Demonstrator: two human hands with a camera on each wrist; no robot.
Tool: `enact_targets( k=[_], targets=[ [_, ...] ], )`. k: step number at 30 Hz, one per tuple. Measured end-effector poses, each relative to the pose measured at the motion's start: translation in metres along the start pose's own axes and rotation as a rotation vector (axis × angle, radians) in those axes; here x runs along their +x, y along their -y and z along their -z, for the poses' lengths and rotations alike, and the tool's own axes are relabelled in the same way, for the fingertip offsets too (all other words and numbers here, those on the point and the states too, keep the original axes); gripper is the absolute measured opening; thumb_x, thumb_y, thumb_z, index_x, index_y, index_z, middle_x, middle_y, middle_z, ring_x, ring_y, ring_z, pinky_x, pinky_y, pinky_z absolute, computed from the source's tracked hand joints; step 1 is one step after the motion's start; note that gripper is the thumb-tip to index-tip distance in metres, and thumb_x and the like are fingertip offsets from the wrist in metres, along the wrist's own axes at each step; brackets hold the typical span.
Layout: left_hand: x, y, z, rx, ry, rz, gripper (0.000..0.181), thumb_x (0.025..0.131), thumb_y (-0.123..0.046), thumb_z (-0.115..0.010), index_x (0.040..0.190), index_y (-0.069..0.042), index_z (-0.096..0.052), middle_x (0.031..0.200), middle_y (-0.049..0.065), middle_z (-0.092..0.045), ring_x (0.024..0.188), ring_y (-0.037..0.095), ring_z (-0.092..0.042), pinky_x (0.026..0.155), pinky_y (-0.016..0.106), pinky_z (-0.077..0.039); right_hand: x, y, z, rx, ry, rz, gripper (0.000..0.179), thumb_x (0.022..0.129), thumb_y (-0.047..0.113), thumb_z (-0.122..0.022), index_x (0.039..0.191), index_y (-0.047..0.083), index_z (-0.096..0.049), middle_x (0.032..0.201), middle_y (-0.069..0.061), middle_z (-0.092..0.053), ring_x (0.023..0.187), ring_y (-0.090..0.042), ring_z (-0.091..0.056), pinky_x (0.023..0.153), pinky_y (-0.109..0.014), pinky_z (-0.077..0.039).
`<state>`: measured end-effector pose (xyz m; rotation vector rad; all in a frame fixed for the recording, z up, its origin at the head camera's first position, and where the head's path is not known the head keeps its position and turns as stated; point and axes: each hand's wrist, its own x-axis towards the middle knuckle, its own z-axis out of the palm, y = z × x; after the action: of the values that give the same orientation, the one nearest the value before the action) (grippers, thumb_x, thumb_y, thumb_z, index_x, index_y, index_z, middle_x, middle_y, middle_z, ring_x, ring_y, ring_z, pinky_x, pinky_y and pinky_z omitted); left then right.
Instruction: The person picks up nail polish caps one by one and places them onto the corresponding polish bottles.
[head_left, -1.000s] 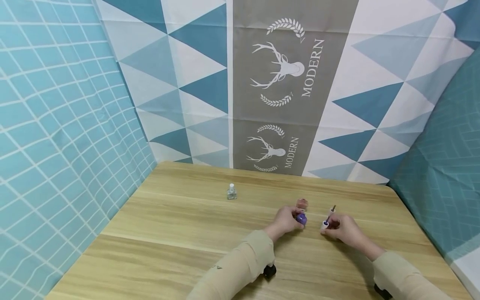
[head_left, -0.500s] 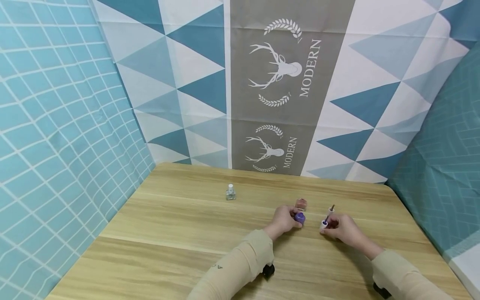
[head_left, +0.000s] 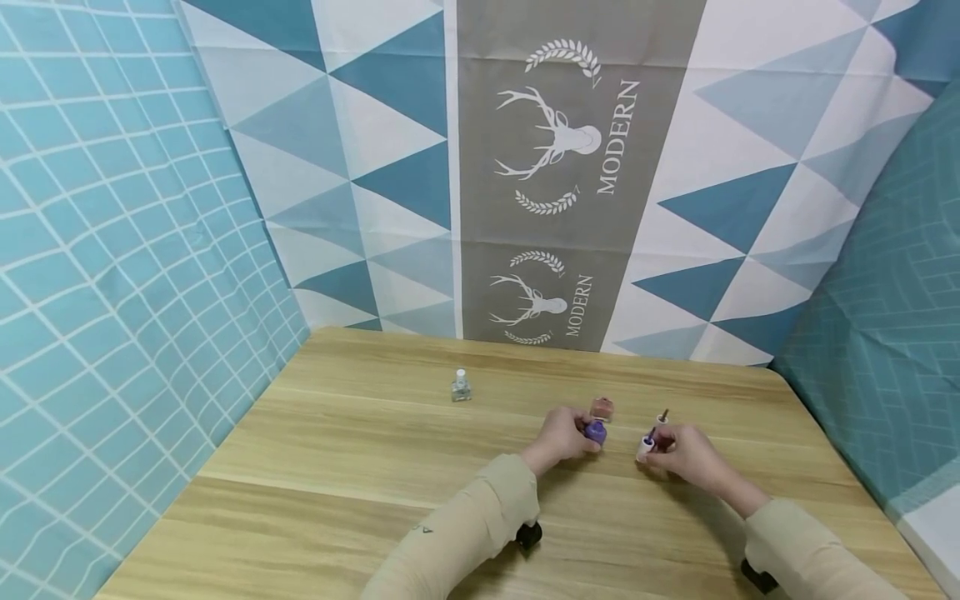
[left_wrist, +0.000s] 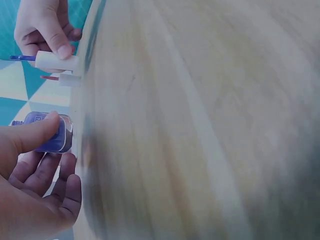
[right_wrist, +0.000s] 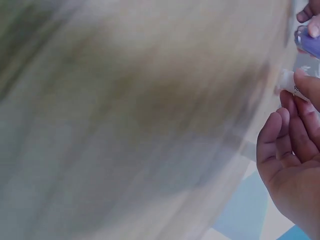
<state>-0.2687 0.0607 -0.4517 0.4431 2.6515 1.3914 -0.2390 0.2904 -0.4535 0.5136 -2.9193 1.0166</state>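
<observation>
My left hand [head_left: 561,435] pinches an uncapped purple nail polish bottle [head_left: 596,432] between thumb and fingers; its threaded neck shows in the left wrist view. My right hand [head_left: 688,457] holds a white nail polish cap [head_left: 645,448] low by the table, its purple brush pointing up. Just behind that cap stands a second white cap [head_left: 663,419] with a reddish-brown brush upward. A pinkish-brown polish bottle [head_left: 602,408] sits right behind the purple one. In the left wrist view the purple bottle [left_wrist: 50,132] and the held cap [left_wrist: 56,61] are apart.
A clear polish bottle with a white cap [head_left: 461,387] stands farther left on the wooden table [head_left: 360,433]. Patterned cloth [head_left: 405,167] hangs behind the table's back edge, with tiled-pattern cloth [head_left: 112,275] on the left and teal cloth [head_left: 885,333] on the right.
My left hand has shifted slightly left and back with the purple bottle. The right hand has moved the cap with the purple brush a little left. The other bottles stay put.
</observation>
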Motion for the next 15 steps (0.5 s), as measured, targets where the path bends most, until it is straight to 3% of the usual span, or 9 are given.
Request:
enact_targets(
  k=[15],
  targets=[
    [-0.012,-0.006,0.025,-0.097,0.016,-0.043,0.027,0.071,-0.004,-0.080,0.095,-0.002,-0.068,0.084,0.003,-0.067,0.074,0.008,-0.058,0.070,0.020,-0.049,0.002,0.030,0.022,-0.050,-0.086,0.047,0.014,0.080,0.020,-0.074,0.077,0.014,-0.062,0.074,0.006,-0.061,0.069,-0.004,-0.054,0.054,-0.023,-0.043]
  ],
)
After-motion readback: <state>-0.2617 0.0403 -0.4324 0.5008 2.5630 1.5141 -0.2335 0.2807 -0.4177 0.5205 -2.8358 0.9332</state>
